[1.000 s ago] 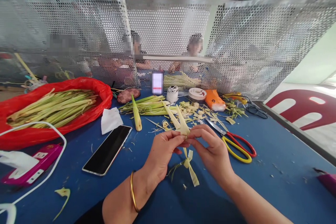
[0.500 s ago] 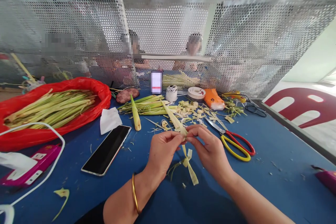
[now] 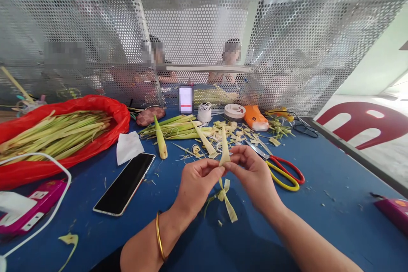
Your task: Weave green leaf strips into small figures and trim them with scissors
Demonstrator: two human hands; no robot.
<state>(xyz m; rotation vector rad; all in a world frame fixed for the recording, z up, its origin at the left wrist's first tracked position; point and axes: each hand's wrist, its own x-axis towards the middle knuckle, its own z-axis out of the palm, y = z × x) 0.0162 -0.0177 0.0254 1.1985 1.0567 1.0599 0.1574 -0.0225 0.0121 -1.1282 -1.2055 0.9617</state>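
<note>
My left hand (image 3: 200, 182) and my right hand (image 3: 253, 174) meet in the middle, fingertips pinching the base of a pale pointed leaf piece (image 3: 225, 148) that stands upright between them. The grip hides its lower end. Just below the fingers, a tied pale leaf strip (image 3: 228, 208) with a knot and thin green strands shows; whether it joins the held piece I cannot tell. Beyond the hands lies another pale leaf cone (image 3: 205, 140). Scissors (image 3: 282, 178) with one red and one yellow handle rest beside my right hand. A gold bangle (image 3: 159, 238) circles my left wrist.
Leaf scraps (image 3: 234, 134), a green leaf cone (image 3: 160, 140), white thread (image 3: 204, 112) and a tape roll (image 3: 235, 111) lie farther back. At left are a phone (image 3: 126, 185), a red bag (image 3: 119, 114) of leaves and a magenta power strip (image 3: 47, 195). A perforated metal screen (image 3: 197, 25) stands behind.
The held leaf piece has swung from leaning left to upright, showing apart from the cone lying behind it. Both hands keep their pinch. The whole view has shifted slightly.
</note>
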